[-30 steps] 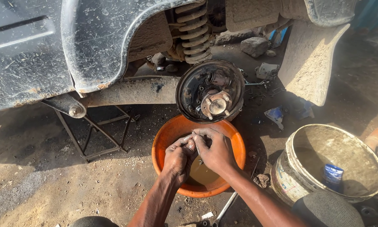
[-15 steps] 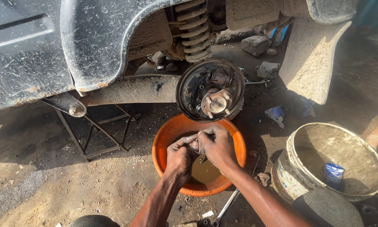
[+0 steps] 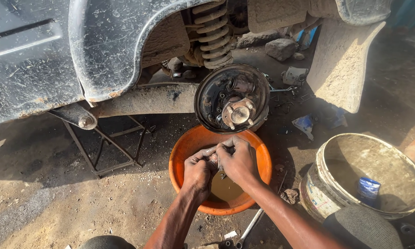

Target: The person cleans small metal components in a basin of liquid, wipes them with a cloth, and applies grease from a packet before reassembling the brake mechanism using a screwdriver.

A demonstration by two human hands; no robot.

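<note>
Both hands, left hand and right hand, pinch one small metal part between their fingertips, held over the murky liquid in the orange basin, which sits on the dirt below the bare brake hub, with a grimy bucket to its right.

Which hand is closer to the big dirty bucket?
The right hand. It is over the orange basin, on the side toward the bucket. The left hand sits beside it, farther from the bucket.
</note>
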